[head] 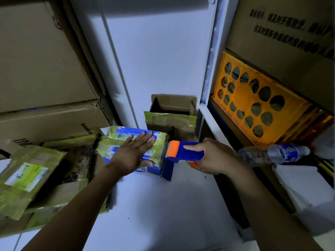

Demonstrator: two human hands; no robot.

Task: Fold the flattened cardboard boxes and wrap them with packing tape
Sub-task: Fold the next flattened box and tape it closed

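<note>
- Box (117,134) on white surface (163,205), long axis left-right, pinned under flat left hand (130,154), fingers straight.
- Right hand (215,156) clamped round dispenser (181,156), blade at the box's right end.
- Beyond, open carton (172,116) stands.

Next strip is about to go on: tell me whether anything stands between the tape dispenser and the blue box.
Nothing visible does. The tape dispenser in the right hand has its orange head at the right end of the blue box. The left hand lies flat on the box's top, back from that end.
</note>
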